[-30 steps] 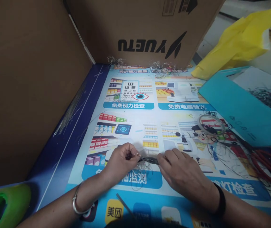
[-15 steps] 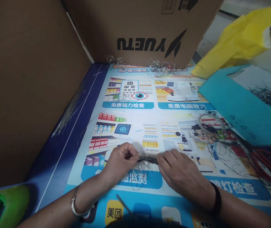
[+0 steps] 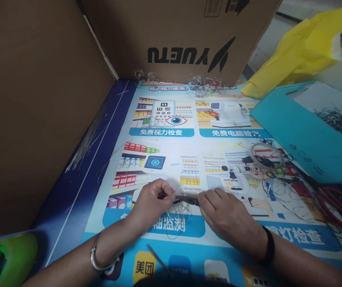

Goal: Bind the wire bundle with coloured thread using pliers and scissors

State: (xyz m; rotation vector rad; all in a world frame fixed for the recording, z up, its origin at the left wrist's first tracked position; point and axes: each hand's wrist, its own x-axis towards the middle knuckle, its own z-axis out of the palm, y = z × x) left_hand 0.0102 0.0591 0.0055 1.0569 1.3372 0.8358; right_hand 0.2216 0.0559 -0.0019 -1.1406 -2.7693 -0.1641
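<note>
My left hand (image 3: 151,203) is closed in a pinch on a tangle of thin silvery wire (image 3: 179,215) lying on the printed poster (image 3: 171,167). My right hand (image 3: 226,215) grips a small dark tool (image 3: 187,199), like slim pliers, whose tip meets the wire at my left fingertips. Both hands rest low on the poster, close together. A silver bangle is on my left wrist and a black band on my right.
Cardboard boxes (image 3: 176,36) wall the left and back. Wire scraps (image 3: 203,85) lie along the back box. A teal box (image 3: 305,131) with wire bits, a yellow bag (image 3: 302,52), red cables (image 3: 338,207) and a wire ring (image 3: 266,153) are on the right. A green object (image 3: 3,259) sits bottom left.
Almost nothing differs; my hands stay on the wire and tool, with only a slight shift of my right wrist.
</note>
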